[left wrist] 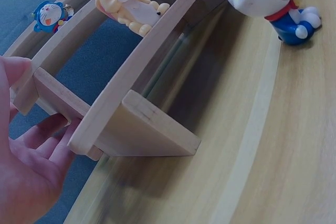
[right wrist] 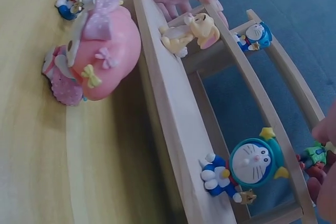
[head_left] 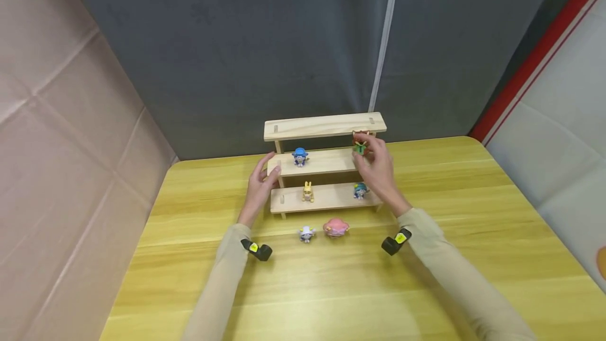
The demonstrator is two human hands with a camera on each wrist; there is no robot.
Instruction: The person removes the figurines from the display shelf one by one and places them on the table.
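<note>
Two hands are busy, well apart, at a pale wooden three-step rack [head_left: 331, 162]: the left hand [head_left: 258, 191] grips the left end of its middle step, and the right hand [head_left: 380, 170] pinches a small figurine [head_left: 360, 148], reddish brown with a bright green middle, at that step's right end. That hand hides much of it, so I can't tell whether it rests on the wood. Along the same step sits a blue-hatted figurine [head_left: 300, 157], with a yellow rabbit [head_left: 307, 193] below.

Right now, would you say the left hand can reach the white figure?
Probably yes: nothing covers the white figure on the table, though the left hand would first have to let go of the shelf.
</note>
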